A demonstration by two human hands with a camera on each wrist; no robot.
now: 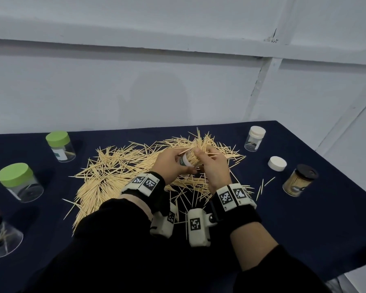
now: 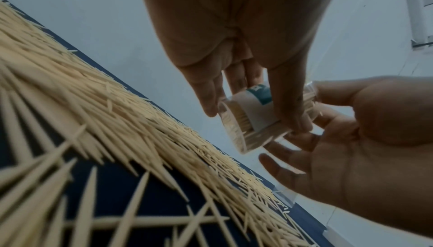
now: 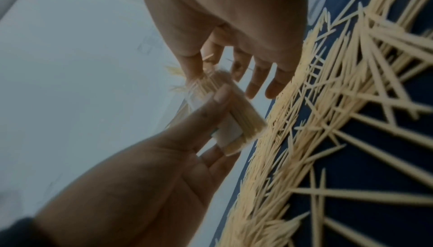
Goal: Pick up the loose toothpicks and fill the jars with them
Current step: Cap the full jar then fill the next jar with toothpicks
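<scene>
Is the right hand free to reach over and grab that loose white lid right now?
Probably not yet: the right hand is busy at the mouth of the jar. The path to the white lid itself looks unobstructed.

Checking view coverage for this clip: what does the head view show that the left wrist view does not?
Only the head view shows the capped jars, such as a green-lidded jar, the black-lidded full jar and a loose white lid. Only the left wrist view shows the held jar's base. Both show the left hand gripping the jar, the right hand and the toothpick pile.
</scene>
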